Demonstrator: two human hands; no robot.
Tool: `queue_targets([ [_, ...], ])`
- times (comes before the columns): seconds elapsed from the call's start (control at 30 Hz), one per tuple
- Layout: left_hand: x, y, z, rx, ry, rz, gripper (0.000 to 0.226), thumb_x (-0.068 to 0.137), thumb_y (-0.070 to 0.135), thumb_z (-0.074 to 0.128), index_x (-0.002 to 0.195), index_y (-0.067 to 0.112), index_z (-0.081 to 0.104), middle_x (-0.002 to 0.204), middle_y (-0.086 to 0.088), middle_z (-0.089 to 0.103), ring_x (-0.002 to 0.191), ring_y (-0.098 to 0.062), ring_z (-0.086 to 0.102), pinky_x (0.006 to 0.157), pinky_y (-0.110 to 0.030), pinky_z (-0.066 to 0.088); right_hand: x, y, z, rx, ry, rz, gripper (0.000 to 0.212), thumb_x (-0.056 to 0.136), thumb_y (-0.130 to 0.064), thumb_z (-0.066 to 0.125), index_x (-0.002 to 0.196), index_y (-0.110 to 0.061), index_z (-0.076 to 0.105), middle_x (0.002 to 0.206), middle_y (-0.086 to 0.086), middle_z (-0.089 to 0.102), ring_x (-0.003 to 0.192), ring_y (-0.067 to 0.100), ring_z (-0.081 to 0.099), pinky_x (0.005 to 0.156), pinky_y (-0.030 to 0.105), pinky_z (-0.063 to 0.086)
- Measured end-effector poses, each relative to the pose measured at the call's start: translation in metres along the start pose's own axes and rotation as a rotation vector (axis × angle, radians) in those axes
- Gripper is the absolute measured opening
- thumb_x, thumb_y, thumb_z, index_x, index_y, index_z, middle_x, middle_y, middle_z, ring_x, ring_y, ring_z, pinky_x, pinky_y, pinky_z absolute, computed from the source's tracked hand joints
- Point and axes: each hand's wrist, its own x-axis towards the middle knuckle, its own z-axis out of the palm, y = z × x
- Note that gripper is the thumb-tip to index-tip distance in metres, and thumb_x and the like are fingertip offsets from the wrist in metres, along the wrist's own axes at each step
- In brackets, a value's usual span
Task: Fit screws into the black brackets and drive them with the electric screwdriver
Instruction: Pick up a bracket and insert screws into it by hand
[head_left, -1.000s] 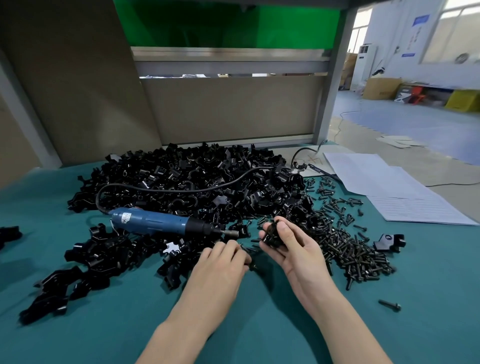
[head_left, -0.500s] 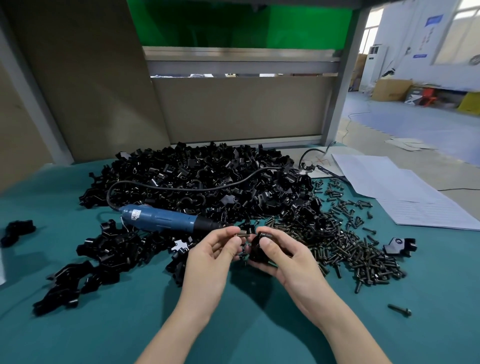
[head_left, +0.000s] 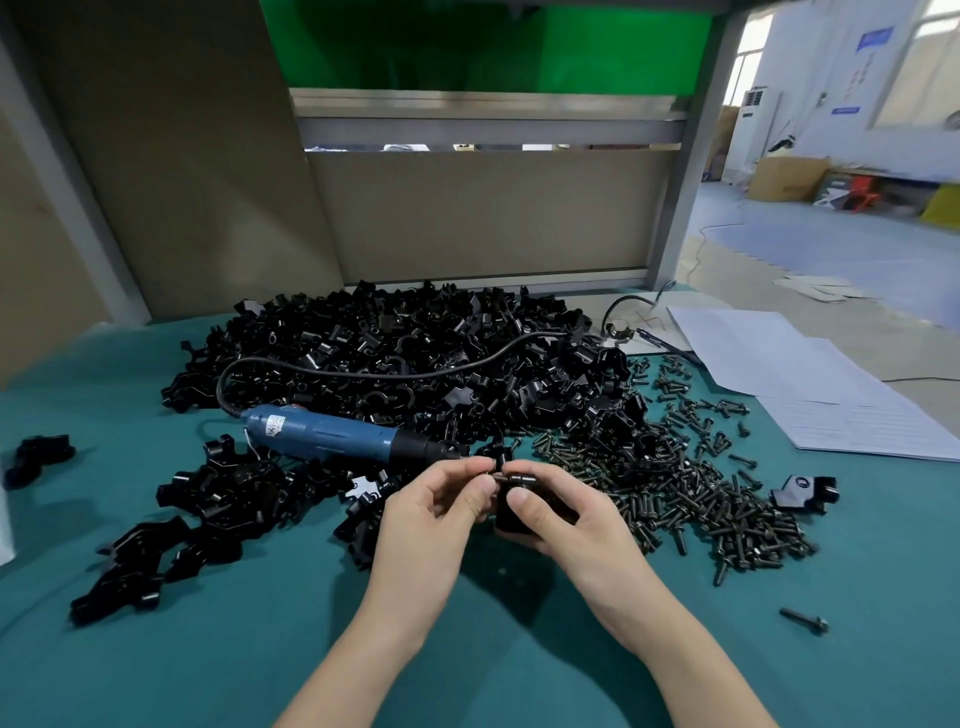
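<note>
We pinch the screw (head_left: 497, 474) in the fingers of the left hand (head_left: 431, 517), its long axis left-right, pointing right at the bracket (head_left: 510, 515) gripped by the right hand (head_left: 569, 525).

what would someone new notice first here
A big pile of black brackets fills the far middle of the table, with the blue screwdriver lying on its near edge. A heap of screws spreads to its right. In front, the right hand holds one bracket while the left hand pinches a screw at its top.
</note>
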Motion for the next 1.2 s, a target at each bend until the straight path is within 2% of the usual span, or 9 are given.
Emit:
queue_targets([
  [0.2,-0.0034,-0.0041,-0.0004,0.148,-0.022,-0.016,0.017,0.09,0.044,0.065,0.083,0.031,0.073,0.073,0.012,0.07,0.071,-0.003,0.06,0.071,-0.027,0.05,-0.0022,-0.0008,0.0006,-0.171,-0.011,-0.02,0.02,0.097,-0.019,0.069,0.111,-0.032,0.076,0.108,-0.005,0.078,0.101,0.012,0.074,0.086,0.021,0.057],
  [0.4,0.0014,0.0,-0.0023,0.08,-0.082,-0.059,0.011,0.095,0.017,0.067,0.103,0.023,0.072,0.098,0.009,0.076,0.091,-0.007,0.069,0.073,-0.022,0.053,-0.0013,-0.0018,-0.0003,-0.182,-0.002,-0.037,0.02,0.097,-0.023,0.069,0.11,-0.038,0.075,0.111,-0.006,0.077,0.105,0.014,0.073,0.092,0.029,0.059],
  [0.5,0.0007,0.0045,-0.0009,-0.035,-0.055,-0.145,0.015,0.095,0.028,0.063,0.105,0.018,0.07,0.082,0.005,0.072,0.072,-0.007,0.066,0.061,-0.02,0.053,-0.0005,-0.0019,-0.0009,-0.223,0.011,-0.041,0.021,0.097,-0.025,0.069,0.107,-0.042,0.074,0.108,-0.009,0.077,0.103,0.011,0.073,0.094,0.031,0.058],
  [0.6,0.0004,0.0017,-0.0007,0.022,-0.06,-0.167,0.022,0.097,0.03,0.061,0.09,0.012,0.07,0.068,0.003,0.064,0.058,-0.008,0.06,0.054,-0.019,0.049,-0.0016,-0.0006,-0.0014,-0.255,-0.009,-0.036,0.021,0.098,-0.023,0.069,0.108,-0.042,0.074,0.105,-0.008,0.078,0.1,0.009,0.073,0.09,0.023,0.056],
  [0.77,0.0016,0.0028,-0.0047,0.085,-0.106,-0.095,0.011,0.095,0.01,0.067,0.1,0.019,0.071,0.089,0.007,0.075,0.079,-0.005,0.068,0.068,-0.019,0.054,-0.0015,0.0,-0.0021,-0.239,-0.021,-0.031,0.02,0.098,-0.02,0.069,0.115,-0.03,0.074,0.108,-0.008,0.078,0.102,0.009,0.073,0.088,0.021,0.056],
  [0.83,0.0013,0.0034,-0.0055,0.065,-0.088,-0.092,0.01,0.095,0.015,0.067,0.102,0.022,0.07,0.09,0.008,0.074,0.078,-0.005,0.068,0.068,-0.019,0.054,-0.0016,-0.0007,-0.0021,-0.254,-0.017,-0.037,0.019,0.098,-0.022,0.069,0.113,-0.032,0.075,0.107,-0.01,0.078,0.1,0.006,0.073,0.086,0.017,0.054],
  [0.93,0.0005,0.003,-0.0065,0.111,-0.032,-0.148,0.018,0.099,0.034,0.059,0.088,0.023,0.069,0.067,0.004,0.066,0.056,-0.01,0.061,0.054,-0.02,0.049,-0.002,-0.0018,-0.002,-0.311,-0.016,-0.037,0.021,0.097,-0.027,0.07,0.109,-0.045,0.073,0.104,-0.014,0.077,0.097,0.002,0.071,0.082,0.013,0.051],
  [1.07,-0.0012,0.0008,-0.0064,0.2,-0.08,-0.141,0.031,0.099,0.036,0.057,0.074,0.022,0.067,0.06,0.005,0.062,0.048,-0.009,0.054,0.049,-0.019,0.044,-0.0018,-0.0006,-0.0032,-0.348,-0.036,-0.041,0.023,0.098,-0.028,0.07,0.112,-0.046,0.072,0.109,-0.013,0.076,0.104,0.006,0.07,0.095,0.027,0.053],
  [1.2,0.0005,0.003,-0.0086,0.21,-0.128,-0.086,0.012,0.097,0.018,0.064,0.094,0.028,0.07,0.079,0.012,0.07,0.065,-0.005,0.062,0.055,-0.016,0.048,-0.0018,-0.0008,-0.0037,-0.323,-0.032,-0.034,0.023,0.099,-0.027,0.069,0.112,-0.045,0.072,0.11,-0.011,0.077,0.104,0.009,0.072,0.097,0.034,0.055],
])
